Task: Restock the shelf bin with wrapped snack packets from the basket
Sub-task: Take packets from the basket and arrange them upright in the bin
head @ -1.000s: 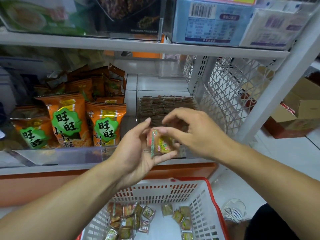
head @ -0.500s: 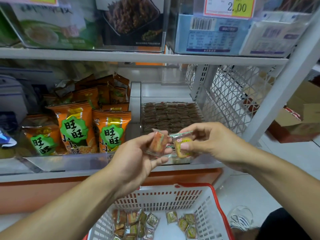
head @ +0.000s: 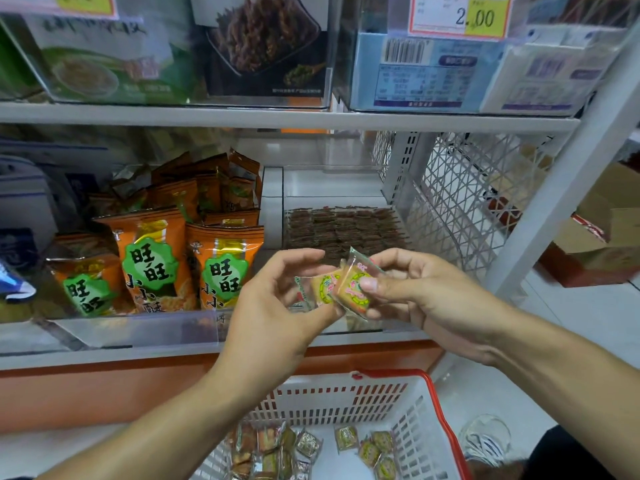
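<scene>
Snack packets: 2 are held up in front of the shelf, above the basket. The right hand (head: 412,292) pinches 1 packet (head: 356,289) between thumb and curled fingers; its clear wrapper shows a yellow-green round label. The left hand (head: 273,306) holds a second packet (head: 320,289) just left of the first, fingers curled round it, and the 2 wrappers overlap at their edges. Both packets sit directly in front of the clear shelf bin (head: 332,188) on the lower shelf, which contains flat rows of dark brown packets (head: 343,228) toward its near part; its far part is bare.

The white basket with a red rim (head: 443,420) stands low and near, holding loose wrapped packets (head: 277,448) in 2 clusters on its floor.

Left of the bin, orange snack bags with green labels (head: 152,261) stand behind a clear front panel. The upper shelf carries boxed goods and a price tag reading 2.00 (head: 460,15). A white mesh panel (head: 464,202) closes the right end of the shelf, and cardboard boxes (head: 602,230) sit on the floor far right.
</scene>
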The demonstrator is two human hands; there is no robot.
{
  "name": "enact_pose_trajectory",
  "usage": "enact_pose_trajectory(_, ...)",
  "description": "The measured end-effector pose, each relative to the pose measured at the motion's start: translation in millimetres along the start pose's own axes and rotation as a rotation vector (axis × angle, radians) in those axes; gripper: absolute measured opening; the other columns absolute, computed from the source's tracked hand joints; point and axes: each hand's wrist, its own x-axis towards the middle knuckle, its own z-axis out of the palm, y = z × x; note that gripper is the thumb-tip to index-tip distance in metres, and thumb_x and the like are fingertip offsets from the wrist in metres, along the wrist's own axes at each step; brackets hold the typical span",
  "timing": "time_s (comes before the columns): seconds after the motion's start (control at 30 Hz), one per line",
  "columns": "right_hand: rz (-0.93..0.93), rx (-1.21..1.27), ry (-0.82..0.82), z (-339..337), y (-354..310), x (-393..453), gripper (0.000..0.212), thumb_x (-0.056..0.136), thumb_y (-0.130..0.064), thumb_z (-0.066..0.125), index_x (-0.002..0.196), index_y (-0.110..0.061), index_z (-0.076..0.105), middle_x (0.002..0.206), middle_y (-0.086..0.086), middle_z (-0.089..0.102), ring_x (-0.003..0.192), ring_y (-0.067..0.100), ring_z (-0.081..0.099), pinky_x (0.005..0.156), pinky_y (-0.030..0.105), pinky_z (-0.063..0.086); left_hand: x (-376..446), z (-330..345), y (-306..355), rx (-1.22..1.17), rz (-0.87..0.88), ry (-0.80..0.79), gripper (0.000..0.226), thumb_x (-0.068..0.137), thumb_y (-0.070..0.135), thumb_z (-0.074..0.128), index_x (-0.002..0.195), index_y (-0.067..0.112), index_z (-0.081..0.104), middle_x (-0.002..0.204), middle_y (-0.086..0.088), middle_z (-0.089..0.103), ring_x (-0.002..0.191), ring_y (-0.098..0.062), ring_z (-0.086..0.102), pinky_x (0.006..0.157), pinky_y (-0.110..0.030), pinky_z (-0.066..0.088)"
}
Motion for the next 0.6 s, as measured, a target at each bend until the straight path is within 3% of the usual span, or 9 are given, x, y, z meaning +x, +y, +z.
enact_pose_trajectory(0.07,-0.034,-0.054,0.042,-1.3,-1.6,1.0,0.032,0.072,-0.011,0.079,0.102,-0.008,0.065,0.095,0.011,0.075,0.082,0.021,0.073,0.067,0.028,0.061,2.0,-2.2,2.2,-0.098,-0.056,-0.044,0.064,0.075,-0.014,0.081,0.123,0.026,0.061,0.113,0.002,0.077,0.106,-0.017,0.074,0.091,-0.031,0.060)
enact_pose_trajectory(0.17,-0.095,-0.112,0.078,-4.3,-3.8,1.3,0.034,0.068,-0.008,0.079,0.101,-0.011,0.070,0.097,0.011,0.075,0.086,0.020,0.073,0.070,0.028,0.061,5.1,-5.6,4.7,-0.234,-0.125,-0.060,0.063,0.076,-0.013,0.079,0.125,0.022,0.060,0.112,-0.009,0.077,0.105,-0.024,0.075,0.085,-0.027,0.061)
enact_pose_trajectory(0.33,-0.267,-0.294,0.004,-7.2,-10.0,-4.2,0.036,0.072,-0.013,0.079,0.107,-0.022,0.076,0.104,0.008,0.077,0.096,0.018,0.073,0.083,0.028,0.059,8.6,-8.5,4.8,-0.224,-0.136,-0.064,0.053,0.068,0.028,0.087,0.114,0.015,0.065,0.101,-0.010,0.080,0.091,-0.022,0.077,0.074,-0.022,0.059)
enact_pose_trajectory(0.43,-0.314,-0.515,0.002,-7.4,-8.9,-6.3,0.040,0.073,-0.024,0.082,0.113,-0.028,0.075,0.105,0.004,0.077,0.100,0.026,0.073,0.096,0.041,0.057,11.3,-11.3,3.0,-0.162,-0.124,-0.036,0.045,0.065,0.047,0.089,0.096,0.017,0.075,0.092,-0.010,0.080,0.081,-0.017,0.076,0.070,-0.021,0.056)
enact_pose_trajectory(0.53,-0.292,-0.529,-0.014,-7.3,-1.3,-3.9,0.040,0.074,-0.023,0.084,0.113,-0.029,0.075,0.105,0.010,0.076,0.102,0.037,0.070,0.097,0.054,0.053,12.4,-12.6,-0.9,-0.041,-0.146,-0.086,0.056,0.066,0.073,0.079,0.092,0.024,0.082,0.093,-0.007,0.079,0.090,-0.024,0.072,0.086,-0.039,0.057)
enact_pose_trajectory(0.6,-0.276,-0.509,-0.026,-7.7,1.5,-2.1,0.042,0.074,-0.024,0.085,0.115,-0.028,0.075,0.106,0.013,0.076,0.103,0.040,0.069,0.096,0.054,0.054,11.9,-13.9,-1.0,-0.055,-0.180,-0.204,0.059,0.070,0.075,0.075,0.102,0.027,0.082,0.106,-0.003,0.079,0.105,-0.025,0.070,0.092,-0.040,0.055)
